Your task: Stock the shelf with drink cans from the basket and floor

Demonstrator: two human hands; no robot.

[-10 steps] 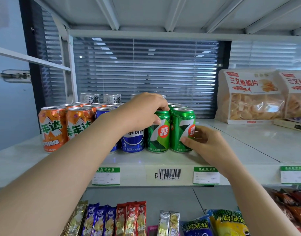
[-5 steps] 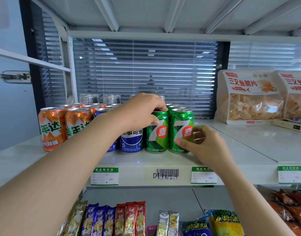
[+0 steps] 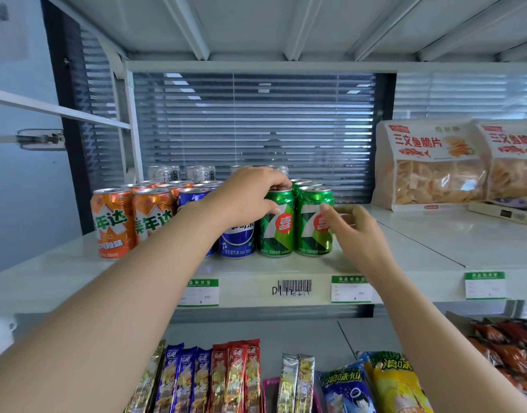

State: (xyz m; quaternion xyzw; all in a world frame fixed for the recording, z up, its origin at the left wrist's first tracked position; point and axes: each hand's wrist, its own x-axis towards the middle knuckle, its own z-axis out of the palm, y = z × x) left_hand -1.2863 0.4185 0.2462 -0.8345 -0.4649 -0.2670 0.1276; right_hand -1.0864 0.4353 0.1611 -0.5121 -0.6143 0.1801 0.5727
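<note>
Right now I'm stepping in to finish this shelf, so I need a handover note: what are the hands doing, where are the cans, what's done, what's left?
Left hand: grip over the top of the left green can.
Right hand: thumb and curled fingers on the right green can.
Done: both green cans stand upright at the shelf front, beside the blue can and orange cans.
Left: release them; basket and floor are out of view, so remaining stock is unknown.

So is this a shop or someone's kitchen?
Most likely a small shop. Green price tags line the shelf edge, drinks like the green 7-Up cans stand in brand rows, and snack packets sit underneath.
</note>
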